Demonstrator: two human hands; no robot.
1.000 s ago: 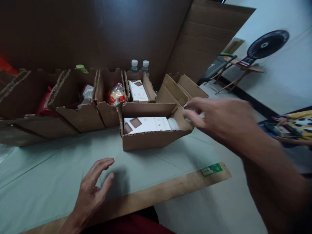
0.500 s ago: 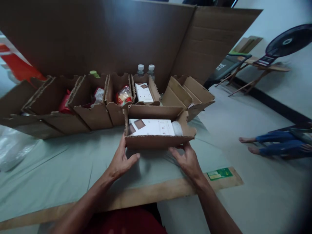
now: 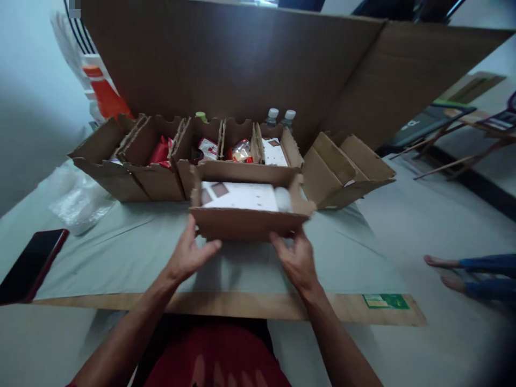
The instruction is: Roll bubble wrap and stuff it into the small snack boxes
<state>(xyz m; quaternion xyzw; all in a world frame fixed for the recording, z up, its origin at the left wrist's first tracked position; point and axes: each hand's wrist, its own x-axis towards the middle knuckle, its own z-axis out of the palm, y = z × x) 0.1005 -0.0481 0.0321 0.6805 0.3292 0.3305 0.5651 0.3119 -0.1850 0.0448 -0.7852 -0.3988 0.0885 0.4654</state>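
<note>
Between my two hands is an open-topped cardboard bin [image 3: 250, 224], raised in front of a row of similar bins. A white printed carton [image 3: 245, 196] lies inside it, with a whitish, blurred item [image 3: 283, 200] at its right end. My left hand [image 3: 189, 252] grips the bin's lower left corner, thumb apart and other fingers hidden behind. Under the lower right corner, my right hand [image 3: 296, 258] supports it, most fingertips out of sight. Behind it, the row's bins hold a red packet [image 3: 162, 152], a clear-and-red snack bag [image 3: 242, 151] and another white carton [image 3: 274, 152].
A large cardboard panel [image 3: 242, 64] stands behind the row. Two white-capped bottles [image 3: 289, 119] and an orange bottle [image 3: 105, 94] rise behind the bins. Clear plastic wrap [image 3: 83, 201] and a phone [image 3: 32, 266] lie at left. Another person's bare feet [image 3: 447, 271] show at right.
The view has swung left, bringing the phone into sight. My hands have carried the bin leftward along the row, still gripping it at both ends.
</note>
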